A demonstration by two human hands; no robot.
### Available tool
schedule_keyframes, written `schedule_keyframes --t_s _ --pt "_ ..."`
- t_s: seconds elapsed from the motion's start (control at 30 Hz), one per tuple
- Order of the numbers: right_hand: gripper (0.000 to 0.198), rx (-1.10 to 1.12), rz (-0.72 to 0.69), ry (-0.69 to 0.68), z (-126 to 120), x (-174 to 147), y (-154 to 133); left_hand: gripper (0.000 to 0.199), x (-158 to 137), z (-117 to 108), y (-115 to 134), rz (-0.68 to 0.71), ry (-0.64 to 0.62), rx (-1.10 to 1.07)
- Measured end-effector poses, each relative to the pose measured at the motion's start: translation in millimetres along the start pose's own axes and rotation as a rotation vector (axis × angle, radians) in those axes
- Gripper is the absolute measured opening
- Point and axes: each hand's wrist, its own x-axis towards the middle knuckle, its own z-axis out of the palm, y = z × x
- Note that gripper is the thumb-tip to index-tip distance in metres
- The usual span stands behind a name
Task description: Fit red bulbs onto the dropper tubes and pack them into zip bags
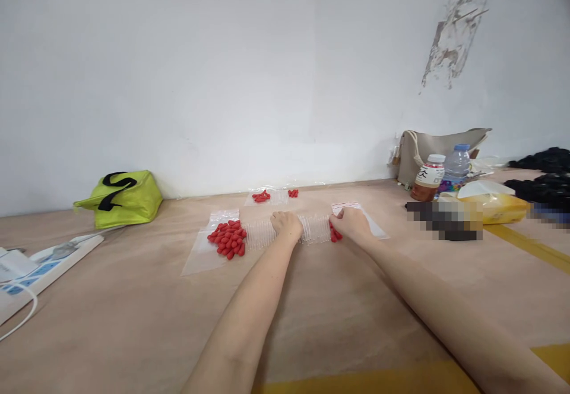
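Note:
A row of thin, clear strands or sticks (260,235) lies across a plastic sheet on the table. My left hand (287,226) rests on the middle of this row, palm down, fingers lying over the strands. At the row's right end are a few red pieces (335,235); my right hand (352,221) has thumb and fingers pinched at them, partly hiding them. Beneath the right hand lies a clear zip bag (376,229) with a red-lined edge. A heap of red drop-shaped pieces (228,239) sits at the left end, on a clear plastic bag (198,258).
Farther back, a smaller clear row (279,197) has red pieces at both ends. A lime-green bag (129,199) and a power strip (53,269) are on the left. To the right stand a drink bottle (428,178), a water bottle (457,165) and a yellow tissue pack (499,207).

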Motion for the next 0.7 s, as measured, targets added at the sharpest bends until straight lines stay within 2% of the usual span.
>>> schedule_keyframes --t_s 0.1,0.2,0.33,0.43,0.5,0.57,0.7 --pt "0.032 0.186 -0.021 0.024 0 -1 2 0.020 -3 -14 -6 0.046 0.008 -0.048" --pt "0.027 0.289 -0.032 0.150 7 -5 -2 0.024 -14 -33 -25 0.182 0.025 -0.117" --pt "0.024 0.346 -0.226 0.225 21 -17 -11 0.022 -39 -48 -70 0.376 0.022 -0.248" --pt "0.027 0.339 -0.407 0.231 29 -28 -18 0.018 -58 -42 -102 0.488 -0.005 -0.369" --pt "0.027 0.309 -0.527 0.221 32 -35 -22 0.017 -67 -33 -116 0.507 0.017 -0.428" --pt "0.023 0.283 -0.618 0.197 34 -40 -24 0.019 -73 -24 -123 0.512 0.046 -0.463" --pt "0.019 0.247 -0.691 0.153 34 -48 -27 0.020 -79 -15 -125 0.607 0.073 -0.492"
